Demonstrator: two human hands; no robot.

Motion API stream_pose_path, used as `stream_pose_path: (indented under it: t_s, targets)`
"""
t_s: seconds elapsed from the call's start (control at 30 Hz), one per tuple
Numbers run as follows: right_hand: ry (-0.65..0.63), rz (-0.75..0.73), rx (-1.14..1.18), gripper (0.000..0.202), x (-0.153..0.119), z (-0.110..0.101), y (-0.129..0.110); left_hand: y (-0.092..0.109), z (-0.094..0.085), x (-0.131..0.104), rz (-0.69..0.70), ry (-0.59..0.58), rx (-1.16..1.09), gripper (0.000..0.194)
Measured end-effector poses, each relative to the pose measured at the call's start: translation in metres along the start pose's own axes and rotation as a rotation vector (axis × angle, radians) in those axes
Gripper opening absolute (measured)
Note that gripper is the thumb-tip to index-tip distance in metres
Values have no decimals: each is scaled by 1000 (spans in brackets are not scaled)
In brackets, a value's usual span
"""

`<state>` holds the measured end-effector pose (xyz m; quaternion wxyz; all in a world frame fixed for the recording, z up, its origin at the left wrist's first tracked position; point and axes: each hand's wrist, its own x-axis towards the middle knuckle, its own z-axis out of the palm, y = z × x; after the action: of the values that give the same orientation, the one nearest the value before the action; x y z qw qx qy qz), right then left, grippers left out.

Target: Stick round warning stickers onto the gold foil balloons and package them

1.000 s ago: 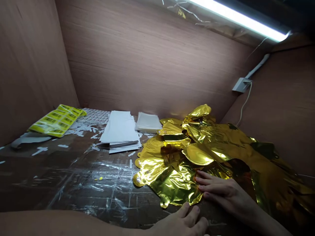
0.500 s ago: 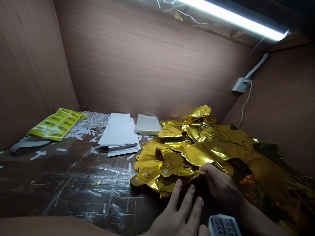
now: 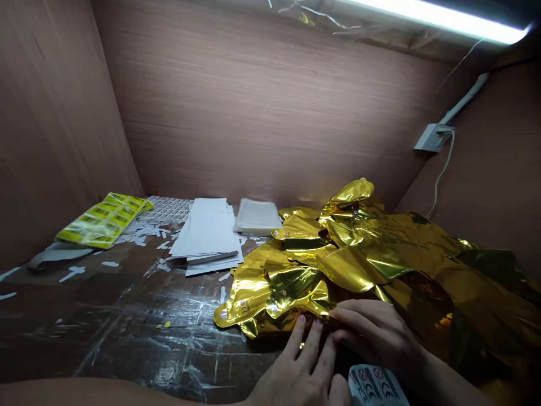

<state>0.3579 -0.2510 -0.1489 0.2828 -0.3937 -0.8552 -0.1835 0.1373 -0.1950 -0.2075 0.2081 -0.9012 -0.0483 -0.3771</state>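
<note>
A heap of flat, shiny gold foil balloons point(image 3: 406, 248) spreads over the middle and right of the table, some with small printed CE marks and rounded tabs. My right hand point(image 3: 376, 332) is closed on the front edge of one gold foil balloon point(image 3: 291, 321); its thumb and fingertips are partly hidden by the foil and shadow. My left hand point(image 3: 300, 366) lies with its fingers stretched out, their tips at the same folded foil edge. Between my wrists, a roll of white stickers point(image 3: 376, 386) printed with CE marks shows at the bottom of the view.
Left of the foil are a stack of white cards point(image 3: 205, 228) and a pile of clear bags point(image 3: 257, 216). Farther left lie yellow barcode labels point(image 3: 103, 220), a sheet of small labels point(image 3: 169, 208) and white paper scraps. Wooden walls enclose the table.
My right hand has pulled the foil edge down and left, closer to my left fingertips, and the foil there has folded and crumpled. The camera view has shifted slightly.
</note>
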Motion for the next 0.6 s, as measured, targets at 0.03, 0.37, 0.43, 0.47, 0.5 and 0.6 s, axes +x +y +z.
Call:
stream_pose_path:
  t_s: [0.03,0.37,0.43,0.47,0.5,0.6]
  targets:
    - [-11,-7,-6,14,1,0,-1,1,1,0,-8,17,-10,32]
    - [-78,0,-3,28,5,4,-8,6,3,-3,-6,23,7,30]
    - [-80,-29,-20,27,7,4,-8,6,3,-5,-18,-22,-4,32]
    - [-74,-39,-25,28,8,4,-8,6,3,-7,-24,-55,-11,32]
    - [-64,-37,-23,28,8,3,-7,6,4,-8,-28,-90,-18,33]
    - [-30,-11,14,26,6,2,-6,8,7,-12,-13,-150,-45,32]
